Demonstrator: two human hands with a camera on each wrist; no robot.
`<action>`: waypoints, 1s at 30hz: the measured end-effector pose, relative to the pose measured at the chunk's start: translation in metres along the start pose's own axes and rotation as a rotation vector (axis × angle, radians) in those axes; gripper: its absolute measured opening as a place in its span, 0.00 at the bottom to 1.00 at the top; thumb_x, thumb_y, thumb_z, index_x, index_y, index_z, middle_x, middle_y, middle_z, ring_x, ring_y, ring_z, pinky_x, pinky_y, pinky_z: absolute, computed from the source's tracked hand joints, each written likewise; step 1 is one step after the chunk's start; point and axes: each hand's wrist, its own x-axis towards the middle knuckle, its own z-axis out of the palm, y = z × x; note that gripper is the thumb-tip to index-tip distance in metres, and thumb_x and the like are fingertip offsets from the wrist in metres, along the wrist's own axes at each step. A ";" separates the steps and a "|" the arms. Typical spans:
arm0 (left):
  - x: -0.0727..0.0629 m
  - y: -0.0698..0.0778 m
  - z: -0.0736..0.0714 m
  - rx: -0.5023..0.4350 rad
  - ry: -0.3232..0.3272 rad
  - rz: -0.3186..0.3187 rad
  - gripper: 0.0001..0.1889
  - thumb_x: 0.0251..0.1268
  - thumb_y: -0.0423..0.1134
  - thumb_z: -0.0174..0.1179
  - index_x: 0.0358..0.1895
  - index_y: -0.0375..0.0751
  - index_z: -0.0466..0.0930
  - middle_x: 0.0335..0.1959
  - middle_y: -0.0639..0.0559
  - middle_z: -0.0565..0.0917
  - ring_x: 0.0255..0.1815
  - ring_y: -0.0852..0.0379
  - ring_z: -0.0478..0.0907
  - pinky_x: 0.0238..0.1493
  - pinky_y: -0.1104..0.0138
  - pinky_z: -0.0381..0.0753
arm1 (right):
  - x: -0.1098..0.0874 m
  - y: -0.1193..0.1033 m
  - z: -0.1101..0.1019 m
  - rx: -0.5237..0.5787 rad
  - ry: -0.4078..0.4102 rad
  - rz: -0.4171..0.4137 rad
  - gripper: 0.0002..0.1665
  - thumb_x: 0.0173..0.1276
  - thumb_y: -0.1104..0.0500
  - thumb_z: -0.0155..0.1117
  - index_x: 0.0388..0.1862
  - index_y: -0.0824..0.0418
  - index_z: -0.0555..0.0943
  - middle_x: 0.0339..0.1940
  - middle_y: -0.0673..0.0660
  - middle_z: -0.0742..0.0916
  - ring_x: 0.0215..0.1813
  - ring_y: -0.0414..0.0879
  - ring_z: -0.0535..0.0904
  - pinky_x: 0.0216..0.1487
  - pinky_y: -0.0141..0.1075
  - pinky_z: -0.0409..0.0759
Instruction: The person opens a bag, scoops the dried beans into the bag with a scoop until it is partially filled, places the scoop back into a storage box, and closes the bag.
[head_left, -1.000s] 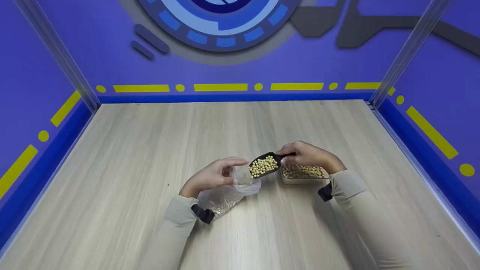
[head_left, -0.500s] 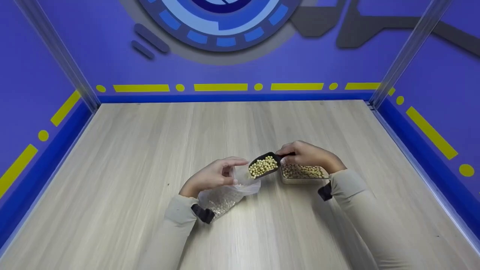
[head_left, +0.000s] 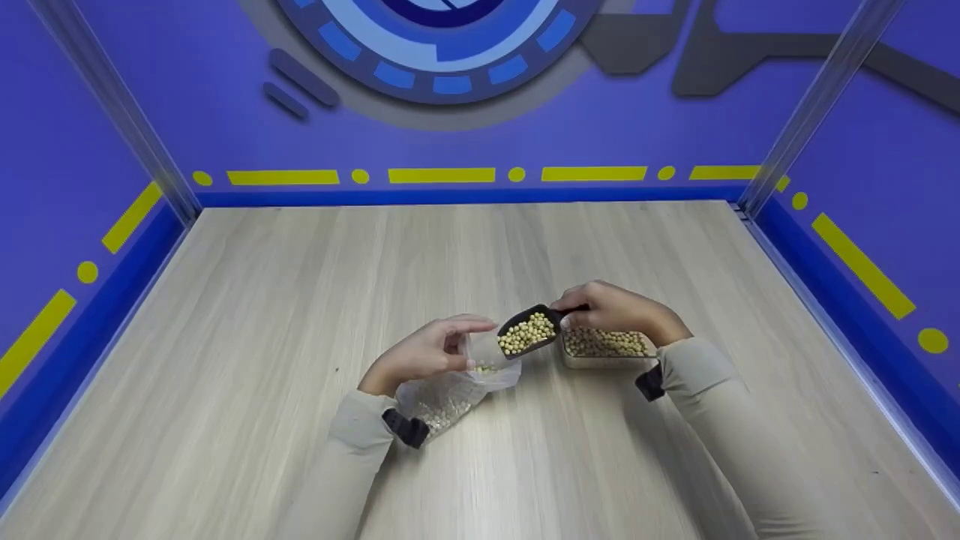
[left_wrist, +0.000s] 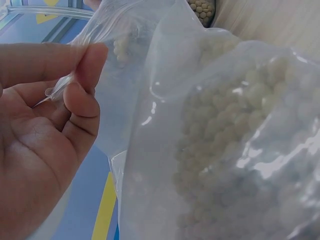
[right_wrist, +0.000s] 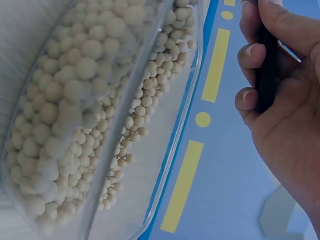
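Note:
With its fingers curled round the black handle, my right hand (head_left: 619,309) holds a scoop (head_left: 556,330) heaped with soybeans (head_left: 527,333). The scoop's lip is at the mouth of a clear plastic bag (head_left: 442,396), which lies on the table with beans in its lower part. My left hand (head_left: 427,351) pinches the bag's edge between thumb and fingers and keeps the mouth spread. In the left wrist view, that pinch on the thin film (left_wrist: 120,100) shows closely. Under my right hand stands a clear box (head_left: 607,361) of soybeans, partly hidden by the hand.
The wood-grain table (head_left: 315,285) is bordered by blue panels with yellow marks (head_left: 442,175) at the back and sides. A black wrist camera (head_left: 406,428) is strapped to the left wrist, close beside the bag. The box's wall (right_wrist: 170,150) rises below the right hand.
A few soybeans now show inside the bag's mouth, below the scoop's lip. Both hands keep nearly the same place.

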 end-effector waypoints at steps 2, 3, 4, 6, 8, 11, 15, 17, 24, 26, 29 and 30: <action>0.000 0.000 0.000 0.000 0.001 0.003 0.32 0.55 0.24 0.60 0.67 0.36 0.69 0.67 0.41 0.71 0.33 0.62 0.66 0.36 0.74 0.70 | 0.000 0.000 0.000 0.005 -0.004 0.007 0.18 0.67 0.63 0.61 0.55 0.67 0.81 0.49 0.63 0.86 0.52 0.55 0.82 0.54 0.48 0.78; 0.000 0.000 0.000 -0.001 0.001 0.004 0.32 0.55 0.24 0.60 0.67 0.36 0.69 0.67 0.41 0.70 0.33 0.62 0.67 0.37 0.74 0.70 | 0.000 -0.001 0.000 0.004 -0.005 0.006 0.18 0.67 0.63 0.61 0.55 0.67 0.81 0.49 0.63 0.86 0.51 0.54 0.82 0.54 0.48 0.78; 0.000 0.000 0.000 -0.003 0.001 0.006 0.32 0.54 0.24 0.61 0.67 0.36 0.69 0.67 0.40 0.70 0.33 0.62 0.67 0.37 0.74 0.70 | 0.001 -0.001 0.000 0.001 -0.006 0.005 0.18 0.67 0.63 0.61 0.55 0.67 0.82 0.48 0.62 0.87 0.51 0.54 0.82 0.54 0.48 0.78; 0.000 0.000 0.000 -0.007 0.001 0.011 0.32 0.54 0.24 0.61 0.67 0.35 0.69 0.67 0.39 0.70 0.33 0.62 0.67 0.37 0.74 0.70 | 0.001 -0.002 -0.001 -0.005 -0.006 0.005 0.18 0.67 0.63 0.61 0.54 0.66 0.82 0.47 0.62 0.87 0.50 0.53 0.82 0.53 0.46 0.78; 0.001 -0.001 0.001 -0.012 0.003 0.011 0.32 0.55 0.24 0.61 0.67 0.34 0.69 0.67 0.39 0.70 0.33 0.62 0.67 0.37 0.74 0.70 | 0.001 -0.002 -0.001 -0.009 -0.008 0.006 0.17 0.67 0.63 0.61 0.54 0.66 0.82 0.47 0.62 0.87 0.49 0.53 0.82 0.53 0.46 0.78; 0.001 -0.001 0.001 -0.017 0.002 0.008 0.31 0.55 0.24 0.61 0.66 0.34 0.69 0.67 0.38 0.70 0.33 0.62 0.67 0.37 0.74 0.70 | 0.002 -0.002 0.000 -0.010 -0.009 0.006 0.17 0.67 0.63 0.61 0.54 0.66 0.82 0.47 0.62 0.87 0.50 0.53 0.82 0.53 0.47 0.79; 0.000 -0.001 0.001 -0.016 0.003 0.000 0.31 0.55 0.24 0.61 0.67 0.34 0.69 0.67 0.39 0.70 0.33 0.62 0.67 0.37 0.75 0.69 | 0.002 -0.002 0.000 -0.013 -0.010 -0.004 0.17 0.67 0.63 0.61 0.53 0.66 0.83 0.46 0.62 0.87 0.49 0.53 0.82 0.52 0.46 0.79; 0.000 -0.001 0.001 -0.017 0.004 -0.004 0.32 0.55 0.24 0.61 0.67 0.35 0.69 0.67 0.40 0.70 0.34 0.62 0.67 0.37 0.75 0.70 | 0.001 -0.003 -0.001 -0.018 -0.010 -0.008 0.17 0.67 0.63 0.61 0.53 0.66 0.83 0.46 0.61 0.87 0.48 0.52 0.82 0.51 0.45 0.79; 0.000 -0.002 0.001 -0.024 0.002 0.000 0.32 0.54 0.23 0.60 0.67 0.35 0.69 0.66 0.40 0.71 0.33 0.63 0.67 0.36 0.75 0.70 | 0.002 -0.006 -0.002 -0.035 -0.011 -0.008 0.17 0.67 0.64 0.60 0.54 0.67 0.82 0.47 0.62 0.87 0.50 0.54 0.82 0.53 0.47 0.79; 0.000 -0.002 0.001 -0.033 -0.002 0.002 0.32 0.55 0.23 0.60 0.67 0.35 0.69 0.66 0.39 0.71 0.32 0.63 0.67 0.35 0.75 0.69 | 0.002 -0.007 -0.002 -0.043 -0.013 -0.007 0.17 0.67 0.64 0.60 0.54 0.67 0.82 0.47 0.62 0.87 0.50 0.54 0.82 0.53 0.47 0.79; -0.001 -0.001 0.001 -0.045 -0.003 0.002 0.32 0.55 0.23 0.59 0.67 0.35 0.68 0.66 0.38 0.71 0.31 0.63 0.67 0.34 0.75 0.69 | 0.003 -0.007 -0.001 -0.051 -0.012 -0.010 0.18 0.67 0.65 0.60 0.54 0.68 0.82 0.46 0.62 0.87 0.48 0.52 0.82 0.51 0.46 0.79; -0.001 -0.001 0.001 -0.048 -0.003 0.002 0.32 0.55 0.23 0.59 0.67 0.35 0.68 0.66 0.38 0.71 0.31 0.63 0.67 0.33 0.75 0.69 | 0.003 -0.007 -0.001 -0.053 -0.013 -0.012 0.18 0.67 0.65 0.60 0.54 0.68 0.82 0.46 0.62 0.87 0.48 0.52 0.82 0.51 0.45 0.80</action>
